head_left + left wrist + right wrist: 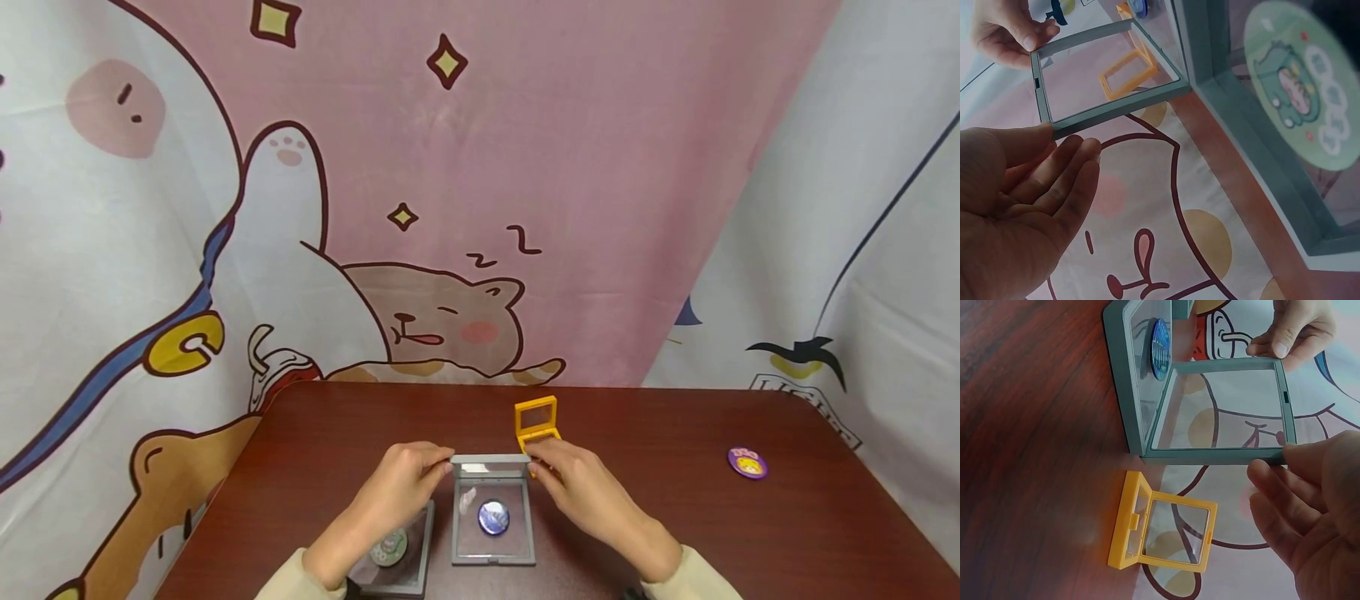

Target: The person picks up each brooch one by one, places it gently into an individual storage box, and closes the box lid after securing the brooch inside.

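- Centrally on the bench (637,433), close to the person, sits a grey hinged frame (531,527), its clear-windowed lid raised well up from the base.
- Inside its base, on the clear film, lies a round blue badge (493,517).
- At the lid's left free corner, the left hand (401,485) pinches the rim between thumb and fingers.
- At the opposite free corner, the right hand (587,489) pinches the rim likewise, its other fingers loosely bent.
- Just left of this frame rests a second grey frame (427,542) with a green badge (390,548), partly hidden by the left forearm in the head view.
- Behind the right hand, and apart from it in the right wrist view, stands a small yellow frame (536,402), its lid up.
- Well off to the right lies a purple-rimmed badge (747,462).
- Beyond the bench hangs a cartoon-printed cloth (600,167), mostly pink and white.
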### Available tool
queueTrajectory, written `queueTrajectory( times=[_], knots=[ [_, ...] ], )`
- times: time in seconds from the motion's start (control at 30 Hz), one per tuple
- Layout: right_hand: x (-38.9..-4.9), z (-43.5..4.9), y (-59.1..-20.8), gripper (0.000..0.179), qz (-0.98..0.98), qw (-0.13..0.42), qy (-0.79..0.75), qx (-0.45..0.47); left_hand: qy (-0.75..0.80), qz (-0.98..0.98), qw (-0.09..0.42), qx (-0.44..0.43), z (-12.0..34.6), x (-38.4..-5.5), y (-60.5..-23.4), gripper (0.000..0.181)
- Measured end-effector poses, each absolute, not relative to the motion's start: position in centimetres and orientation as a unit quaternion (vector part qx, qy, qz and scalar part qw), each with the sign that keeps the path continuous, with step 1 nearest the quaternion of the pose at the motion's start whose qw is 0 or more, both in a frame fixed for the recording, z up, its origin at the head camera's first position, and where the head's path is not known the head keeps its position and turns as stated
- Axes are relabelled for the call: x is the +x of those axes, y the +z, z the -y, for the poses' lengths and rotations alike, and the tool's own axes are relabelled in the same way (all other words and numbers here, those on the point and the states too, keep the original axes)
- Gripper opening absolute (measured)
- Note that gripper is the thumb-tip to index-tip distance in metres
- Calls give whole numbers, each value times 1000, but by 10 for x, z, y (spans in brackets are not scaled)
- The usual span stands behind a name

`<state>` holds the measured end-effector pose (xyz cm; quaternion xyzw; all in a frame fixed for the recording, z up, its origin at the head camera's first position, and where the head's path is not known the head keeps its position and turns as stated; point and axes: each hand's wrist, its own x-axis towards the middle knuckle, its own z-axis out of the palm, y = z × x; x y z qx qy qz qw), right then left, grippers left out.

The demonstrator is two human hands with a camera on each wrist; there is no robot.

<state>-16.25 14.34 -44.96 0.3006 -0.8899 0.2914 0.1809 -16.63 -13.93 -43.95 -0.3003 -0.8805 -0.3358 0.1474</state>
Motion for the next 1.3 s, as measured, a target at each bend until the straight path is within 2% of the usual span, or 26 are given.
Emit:
queueTrajectory(
  times=[0.23,0.6,0.87,1.1,1.3],
  knots=[
    [-156,-146,-452,23,876,201,280,337,-346,876,133,-309,142,-155,-440,15],
    [-143,-151,-451,21,875,157,272,368,-353,881,70,-307,143,-141,-439,17],
    [-135,-151,-454,19,879,116,261,382,-350,878,48,-322,144,-136,-442,15],
    [-132,-152,-461,20,864,98,260,420,-341,883,-7,-323,144,-131,-447,13],
    [-130,-151,-465,17,864,69,245,434,-307,892,-8,-331,144,-126,-453,14]
  ],
)
